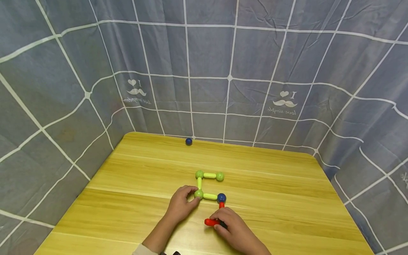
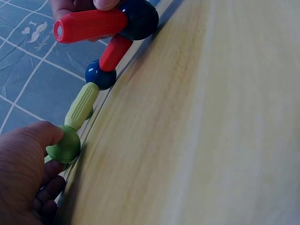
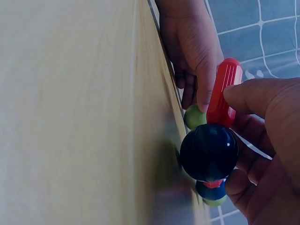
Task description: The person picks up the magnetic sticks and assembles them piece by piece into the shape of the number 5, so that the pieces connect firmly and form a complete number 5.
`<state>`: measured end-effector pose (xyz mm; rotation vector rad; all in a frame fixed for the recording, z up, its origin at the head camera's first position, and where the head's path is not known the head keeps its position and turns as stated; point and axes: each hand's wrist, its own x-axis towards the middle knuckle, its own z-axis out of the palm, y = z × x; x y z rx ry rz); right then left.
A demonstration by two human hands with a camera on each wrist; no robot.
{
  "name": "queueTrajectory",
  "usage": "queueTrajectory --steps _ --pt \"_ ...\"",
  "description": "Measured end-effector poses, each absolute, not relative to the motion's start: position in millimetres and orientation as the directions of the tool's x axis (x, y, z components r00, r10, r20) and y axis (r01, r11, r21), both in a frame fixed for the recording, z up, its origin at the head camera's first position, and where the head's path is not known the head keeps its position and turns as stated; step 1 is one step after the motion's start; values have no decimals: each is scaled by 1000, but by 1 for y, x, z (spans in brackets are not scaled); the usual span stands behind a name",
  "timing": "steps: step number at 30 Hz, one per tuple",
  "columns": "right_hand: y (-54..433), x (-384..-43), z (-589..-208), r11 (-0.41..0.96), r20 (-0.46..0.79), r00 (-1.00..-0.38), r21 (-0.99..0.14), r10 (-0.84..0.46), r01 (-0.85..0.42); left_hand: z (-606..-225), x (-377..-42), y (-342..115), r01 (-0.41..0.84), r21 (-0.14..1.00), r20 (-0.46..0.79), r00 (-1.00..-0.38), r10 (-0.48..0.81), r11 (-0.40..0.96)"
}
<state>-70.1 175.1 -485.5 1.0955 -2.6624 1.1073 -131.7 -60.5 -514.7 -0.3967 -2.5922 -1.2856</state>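
Note:
A flat frame of green balls and green rods [image 1: 209, 175] lies mid-table. My left hand [image 1: 191, 199] pinches its near-left green ball [image 1: 198, 193], seen with the thumb [image 2: 33, 145] against the green ball [image 2: 64, 144]. A green rod [image 2: 81, 106] runs to a blue ball [image 1: 221, 198], and a short red rod [image 2: 115, 51] leads on to a dark blue ball [image 3: 208, 151]. My right hand [image 1: 220, 224] grips a longer red rod [image 1: 210, 222] joined to that dark ball, which the hand hides in the head view.
A loose blue ball [image 1: 189, 141] sits at the far edge of the wooden table [image 1: 280, 184]. A grey checked cloth [image 1: 210, 63] encloses the table on three sides. Bare wood lies left and right of the frame.

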Motion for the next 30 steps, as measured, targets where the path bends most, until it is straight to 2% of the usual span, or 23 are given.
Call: queueTrajectory --steps 14,19,25,30 --pt "175 -69 -486 516 279 -776 -614 -566 -597 -514 -133 -61 325 749 303 -943 137 577" --pt "175 -71 -484 544 261 -820 -640 -510 -543 -514 -133 -61 324 749 304 -943 135 577" --pt "184 -75 -480 594 142 -871 -679 -470 -431 -516 -132 -60 358 727 344 -929 140 587" --pt "194 -78 -481 614 36 -848 -673 -528 -411 -516 -133 -60 339 738 320 -937 140 583"
